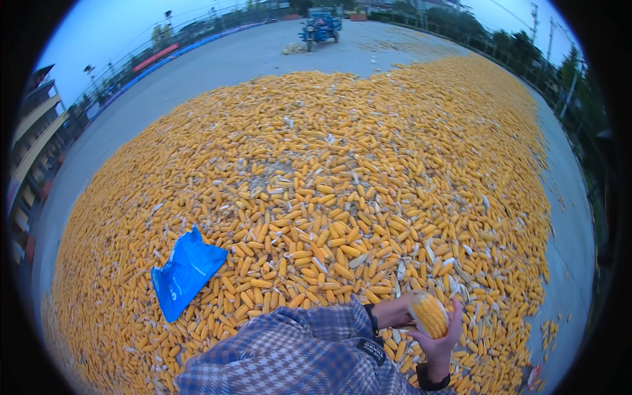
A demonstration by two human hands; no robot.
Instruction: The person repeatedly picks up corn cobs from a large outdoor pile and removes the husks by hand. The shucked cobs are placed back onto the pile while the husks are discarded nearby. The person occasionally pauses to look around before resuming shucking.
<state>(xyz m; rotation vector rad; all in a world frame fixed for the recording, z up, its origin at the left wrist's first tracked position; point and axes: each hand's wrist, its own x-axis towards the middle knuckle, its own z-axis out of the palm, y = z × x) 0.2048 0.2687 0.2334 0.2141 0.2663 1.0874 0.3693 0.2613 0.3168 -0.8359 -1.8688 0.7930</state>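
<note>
An ear of yellow corn (430, 316) is held up between my two hands at the lower right. My left hand (395, 312) grips its left end, with the fingers partly hidden behind the ear and some pale husk. Around the lower right side of the same ear curve the fingers and thumb of my right hand (444, 338). Beneath and around both hands lie many loose ears of corn (350, 251), with scraps of dry husk (401, 270) among them. Plaid sleeves with dark cuffs cover my arms.
A torn blue plastic bag (187, 271) lies on the corn at the left. The wide corn layer spreads over grey pavement (207, 66). A blue three-wheeled cargo vehicle (320, 28) stands at the far edge. A building (34, 143) rises at far left; trees and poles line the right.
</note>
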